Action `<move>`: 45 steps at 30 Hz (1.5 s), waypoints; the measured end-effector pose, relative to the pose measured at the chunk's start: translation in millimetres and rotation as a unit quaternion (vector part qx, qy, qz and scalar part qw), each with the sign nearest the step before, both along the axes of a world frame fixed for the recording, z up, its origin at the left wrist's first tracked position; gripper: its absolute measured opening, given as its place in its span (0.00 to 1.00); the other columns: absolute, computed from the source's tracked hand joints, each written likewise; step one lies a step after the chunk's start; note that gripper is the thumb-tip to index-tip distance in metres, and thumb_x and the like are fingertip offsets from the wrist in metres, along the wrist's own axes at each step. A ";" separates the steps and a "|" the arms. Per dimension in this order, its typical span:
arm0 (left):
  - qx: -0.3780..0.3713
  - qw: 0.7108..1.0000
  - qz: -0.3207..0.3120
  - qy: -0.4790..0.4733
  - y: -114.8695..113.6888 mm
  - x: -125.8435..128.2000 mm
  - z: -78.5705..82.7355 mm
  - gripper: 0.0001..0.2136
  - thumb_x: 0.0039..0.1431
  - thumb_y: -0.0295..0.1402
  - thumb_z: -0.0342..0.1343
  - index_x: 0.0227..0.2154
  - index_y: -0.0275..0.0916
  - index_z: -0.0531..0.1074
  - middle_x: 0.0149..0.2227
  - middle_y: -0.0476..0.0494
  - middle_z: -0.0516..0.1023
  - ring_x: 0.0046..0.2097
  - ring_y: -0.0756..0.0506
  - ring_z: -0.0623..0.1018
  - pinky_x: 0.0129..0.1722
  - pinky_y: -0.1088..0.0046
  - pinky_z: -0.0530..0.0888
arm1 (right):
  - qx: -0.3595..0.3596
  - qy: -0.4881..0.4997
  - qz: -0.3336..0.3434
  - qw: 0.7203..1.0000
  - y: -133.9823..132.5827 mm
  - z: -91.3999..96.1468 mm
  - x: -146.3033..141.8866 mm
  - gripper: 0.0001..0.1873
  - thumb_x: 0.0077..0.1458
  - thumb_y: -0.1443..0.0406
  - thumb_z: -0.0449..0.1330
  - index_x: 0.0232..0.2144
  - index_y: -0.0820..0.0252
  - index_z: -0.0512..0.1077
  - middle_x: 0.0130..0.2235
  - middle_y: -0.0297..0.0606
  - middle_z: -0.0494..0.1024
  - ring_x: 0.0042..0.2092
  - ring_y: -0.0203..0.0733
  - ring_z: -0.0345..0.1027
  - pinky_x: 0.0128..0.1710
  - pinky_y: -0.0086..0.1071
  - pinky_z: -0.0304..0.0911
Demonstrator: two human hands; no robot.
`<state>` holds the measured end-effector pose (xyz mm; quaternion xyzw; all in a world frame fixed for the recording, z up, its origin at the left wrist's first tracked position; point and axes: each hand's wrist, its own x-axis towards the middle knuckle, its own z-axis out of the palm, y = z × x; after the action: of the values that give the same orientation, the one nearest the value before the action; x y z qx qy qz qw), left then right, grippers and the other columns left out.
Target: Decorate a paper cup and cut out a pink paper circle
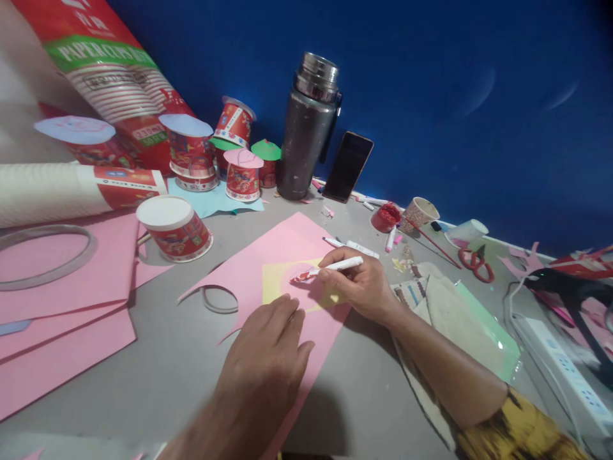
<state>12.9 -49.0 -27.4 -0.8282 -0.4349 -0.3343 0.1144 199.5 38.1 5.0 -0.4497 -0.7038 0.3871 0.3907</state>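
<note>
My right hand [359, 284] is closed round a white marker [348, 263], tilted with its lower end over a small yellow sheet [272, 281]. A small red-and-white patch [302, 276] shows at that lower end; I cannot make out whether it is part of the marker or a mark on the paper. Faint pink lines show on the yellow sheet. Under it lies a larger pink sheet [297, 236] with curved cut-outs along its left side. My left hand [268, 351] rests flat on the pink sheet, fingertips at the yellow sheet's lower edge, holding nothing.
Decorated paper cups [243, 182] with paper tops stand at the back left, near a grey flask [306, 134] and a leaning phone [348, 167]. Folded pink paper [67, 319] lies left. On the right are red-handled scissors [476, 265], a cloth [445, 313] and a power strip [565, 370].
</note>
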 end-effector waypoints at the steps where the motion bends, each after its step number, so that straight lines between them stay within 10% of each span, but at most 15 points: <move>1: 0.000 1.000 0.000 -0.001 -0.1 -0.1 -0.1 0.13 0.68 0.23 0.49 0.33 0.35 0.78 0.39 0.35 0.84 0.44 0.36 0.83 0.42 0.57 0.83 | 0.001 -0.002 0.003 1.000 0.0 0.0 0.2 0.08 0.57 0.60 0.67 0.31 0.60 0.78 0.28 0.34 0.78 0.26 0.33 0.64 0.24 0.27 0.58; 45: -0.024 1.000 -0.008 -0.014 -1.9 -3.3 -5.2 0.10 0.69 0.26 0.50 0.43 0.29 0.77 0.44 0.29 0.83 0.47 0.34 0.83 0.44 0.54 0.82 | 0.001 -0.017 -0.030 0.999 0.4 1.1 5.7 0.08 0.56 0.61 0.66 0.29 0.59 0.78 0.26 0.33 0.77 0.24 0.32 0.62 0.23 0.27 0.56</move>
<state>9.6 -50.9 -32.6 -0.8293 -0.4379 -0.3365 0.0854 205.2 38.4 6.1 -0.4769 -0.6970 0.3668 0.3902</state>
